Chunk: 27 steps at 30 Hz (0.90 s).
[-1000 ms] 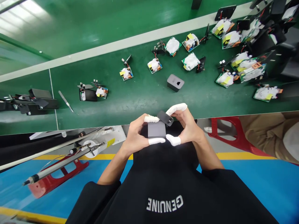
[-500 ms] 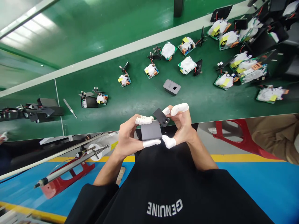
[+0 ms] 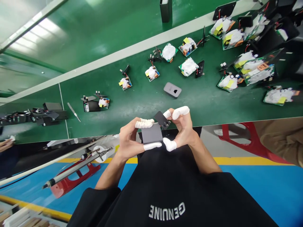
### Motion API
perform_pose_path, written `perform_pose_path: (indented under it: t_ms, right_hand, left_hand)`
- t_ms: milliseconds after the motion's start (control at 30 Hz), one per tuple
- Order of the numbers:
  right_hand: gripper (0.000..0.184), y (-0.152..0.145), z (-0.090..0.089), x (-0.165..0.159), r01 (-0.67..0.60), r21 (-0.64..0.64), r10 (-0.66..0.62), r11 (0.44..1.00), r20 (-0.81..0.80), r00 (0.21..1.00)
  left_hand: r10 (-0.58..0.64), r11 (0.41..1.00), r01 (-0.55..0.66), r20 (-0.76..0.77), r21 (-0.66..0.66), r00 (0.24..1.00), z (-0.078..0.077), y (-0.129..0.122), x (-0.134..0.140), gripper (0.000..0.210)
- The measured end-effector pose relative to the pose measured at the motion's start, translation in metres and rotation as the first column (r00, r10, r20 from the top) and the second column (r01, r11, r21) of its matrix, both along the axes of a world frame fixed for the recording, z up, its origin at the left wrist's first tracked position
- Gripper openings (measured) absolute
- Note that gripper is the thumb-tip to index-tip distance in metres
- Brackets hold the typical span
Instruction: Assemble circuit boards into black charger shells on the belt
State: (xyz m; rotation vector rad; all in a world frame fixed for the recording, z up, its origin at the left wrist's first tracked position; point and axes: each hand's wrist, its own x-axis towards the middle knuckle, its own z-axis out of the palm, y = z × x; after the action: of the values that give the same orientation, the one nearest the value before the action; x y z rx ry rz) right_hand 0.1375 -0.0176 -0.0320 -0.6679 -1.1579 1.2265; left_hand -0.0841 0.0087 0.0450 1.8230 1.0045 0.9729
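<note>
A dark grey charger housing (image 3: 151, 133) is gripped along its top and bottom edges by my left hand (image 3: 129, 138). White finger cots cover the fingertips of both hands. At the housing's right end a small black end plate with plug prongs (image 3: 162, 120) stands tilted, partly off the housing. My right hand (image 3: 183, 127) is curled around that end. Its upper fingertips meet the plate, and its thumb lies by the housing's lower right corner. What is inside the housing is hidden.
On the green bench (image 3: 132, 105) lie a finished-looking grey charger (image 3: 172, 90), several circuit boards with white filler (image 3: 188, 66), a black housing with a board (image 3: 92, 104) and a thin blade-like tool (image 3: 74, 112). Another person's hand (image 3: 6, 144) shows at far left. Behind stands a black box (image 3: 166, 11).
The black box behind the bench has moved left and further into view. The other person's hand at far left shows more. My hands keep nearly the same hold, and the view has shifted slightly.
</note>
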Motion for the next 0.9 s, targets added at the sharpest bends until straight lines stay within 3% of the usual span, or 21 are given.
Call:
perform_pose_path:
  t_ms: [233,367,467,667,800,900]
  right_hand:
    - [0.083,0.001,-0.002,0.002,0.007,0.012,-0.007,1.0,-0.017,1.0]
    - [0.09,0.002,0.0,0.0,0.017,-0.018,-0.018,1.0,-0.019,1.0]
    - [0.092,0.002,0.003,-0.002,0.047,-0.047,-0.048,0.998,-0.036,0.998]
    - [0.074,0.0,0.008,-0.002,0.15,-0.028,-0.15,0.988,-0.008,0.989]
    - [0.049,-0.008,0.013,0.006,0.33,0.16,-0.361,0.93,0.236,0.902]
    - [0.052,-0.014,0.02,0.017,0.361,0.338,-0.484,0.869,0.429,0.763]
  left_hand:
    - [-0.004,0.999,0.005,0.013,-0.042,1.0,-0.004,0.003,0.002,0.074]
    - [0.016,0.998,-0.015,0.025,-0.053,1.0,0.002,0.001,0.004,0.072]
    - [0.067,0.993,-0.061,0.054,-0.104,0.996,0.007,-0.002,0.009,0.067]
    - [0.212,0.961,-0.191,0.087,-0.201,0.973,0.001,-0.012,0.013,0.075]
    - [0.272,0.907,-0.228,0.08,-0.354,0.959,-0.01,-0.019,0.001,0.074]
    - [0.287,0.868,-0.223,0.082,-0.444,0.955,-0.014,-0.021,-0.005,0.069]
